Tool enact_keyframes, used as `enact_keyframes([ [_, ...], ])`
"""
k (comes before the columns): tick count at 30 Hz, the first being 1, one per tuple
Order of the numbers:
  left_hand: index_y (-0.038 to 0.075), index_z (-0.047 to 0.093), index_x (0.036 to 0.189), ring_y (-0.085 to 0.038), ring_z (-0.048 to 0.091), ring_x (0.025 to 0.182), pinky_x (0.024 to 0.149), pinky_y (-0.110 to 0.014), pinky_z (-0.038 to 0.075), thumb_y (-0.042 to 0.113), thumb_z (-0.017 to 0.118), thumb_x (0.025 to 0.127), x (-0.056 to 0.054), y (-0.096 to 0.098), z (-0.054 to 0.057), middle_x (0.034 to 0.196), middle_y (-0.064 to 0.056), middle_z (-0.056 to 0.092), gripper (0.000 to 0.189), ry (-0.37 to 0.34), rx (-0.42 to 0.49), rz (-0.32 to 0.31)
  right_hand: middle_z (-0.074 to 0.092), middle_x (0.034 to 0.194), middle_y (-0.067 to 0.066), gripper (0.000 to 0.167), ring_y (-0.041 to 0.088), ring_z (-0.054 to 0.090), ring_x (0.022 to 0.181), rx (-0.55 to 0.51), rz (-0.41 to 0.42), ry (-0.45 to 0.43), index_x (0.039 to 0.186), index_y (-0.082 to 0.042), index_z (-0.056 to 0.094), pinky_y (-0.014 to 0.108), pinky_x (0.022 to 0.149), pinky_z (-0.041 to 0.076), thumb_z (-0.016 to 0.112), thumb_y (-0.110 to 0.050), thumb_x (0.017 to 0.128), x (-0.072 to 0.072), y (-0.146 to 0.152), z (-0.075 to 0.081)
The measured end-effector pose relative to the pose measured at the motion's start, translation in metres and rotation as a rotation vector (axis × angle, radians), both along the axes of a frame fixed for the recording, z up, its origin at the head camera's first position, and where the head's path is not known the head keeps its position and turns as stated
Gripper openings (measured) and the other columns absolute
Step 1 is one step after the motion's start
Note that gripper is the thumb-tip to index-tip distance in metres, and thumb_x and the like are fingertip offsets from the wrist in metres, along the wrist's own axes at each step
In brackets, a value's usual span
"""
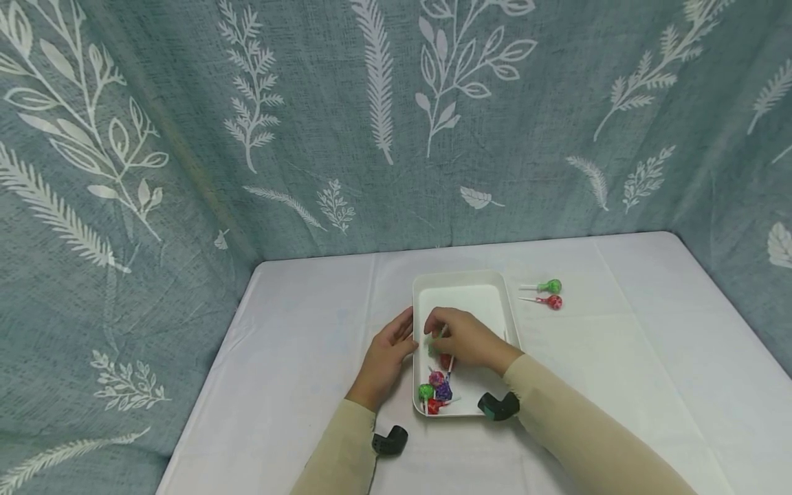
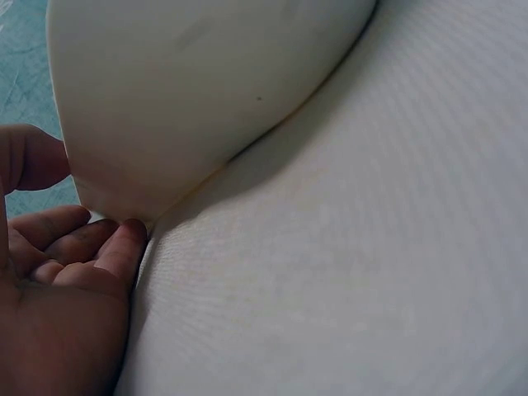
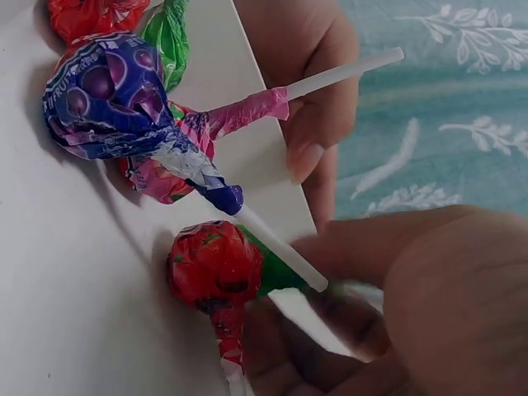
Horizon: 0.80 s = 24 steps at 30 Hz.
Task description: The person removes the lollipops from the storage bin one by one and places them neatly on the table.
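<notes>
A shallow white tray (image 1: 460,295) lies on the table, and my left hand (image 1: 382,361) grips its left side. In the left wrist view the fingertips meet the lower edge of the tray's wall (image 2: 198,99), with the thumb on the rim. My right hand (image 1: 468,337) is over the tray, pinching a green-wrapped lollipop (image 3: 279,266) by its white stick. Beside that hand is a red lollipop (image 3: 216,262). At the tray's near left corner a purple lollipop (image 1: 443,392), a pink one (image 1: 436,378), a green one (image 1: 425,391) and a red one (image 1: 434,407) cluster together.
Right of the tray, a green lollipop (image 1: 551,287) and a red lollipop (image 1: 553,302) lie side by side on the white tablecloth (image 1: 619,371). A patterned blue-green curtain (image 1: 396,185) hangs behind and at both sides. Each wrist bears a black camera.
</notes>
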State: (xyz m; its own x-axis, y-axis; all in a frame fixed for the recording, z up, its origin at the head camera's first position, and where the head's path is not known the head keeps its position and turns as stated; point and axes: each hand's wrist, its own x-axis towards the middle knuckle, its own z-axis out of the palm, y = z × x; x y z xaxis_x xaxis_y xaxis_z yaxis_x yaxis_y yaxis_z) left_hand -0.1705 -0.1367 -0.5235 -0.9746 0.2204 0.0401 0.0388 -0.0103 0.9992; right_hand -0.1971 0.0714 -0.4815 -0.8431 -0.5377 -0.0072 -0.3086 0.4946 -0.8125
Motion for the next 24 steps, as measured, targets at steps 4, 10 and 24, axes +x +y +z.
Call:
enact_keyframes([
  [4,-0.001,0.042,0.166,-0.031,0.042,0.154,0.124,-0.040,0.038,-0.002,0.056,0.100,0.000,0.000,0.000,0.168,-0.015,0.045,0.067,-0.006,-0.007,0.002,0.065,0.107,0.002,0.020,0.017,0.063,0.091,0.023,-0.020,0.006,0.119,-0.011,0.071,0.037,0.079,0.059,0.072,0.000,0.102,0.001,0.000,0.002],
  [10,0.001,0.041,0.166,-0.028,0.042,0.154,0.123,-0.038,0.038,-0.003,0.056,0.100,0.000,0.000,0.000,0.168,-0.013,0.045,0.068,-0.011,-0.003,0.001,0.066,0.107,-0.002,0.026,0.017,0.061,0.097,0.114,0.042,-0.006,0.117,-0.013,0.074,0.040,0.091,0.056,0.086,-0.011,0.094,0.000,0.001,0.002],
  [24,0.002,0.042,0.166,-0.027,0.042,0.154,0.123,-0.037,0.038,-0.003,0.056,0.101,-0.001,0.000,-0.001,0.168,-0.011,0.045,0.067,-0.010,-0.012,0.003,0.075,0.092,-0.008,0.015,0.012,0.069,0.072,0.192,0.128,-0.137,0.101,-0.017,0.085,0.035,0.072,0.060,0.092,-0.012,0.087,0.002,0.007,0.011],
])
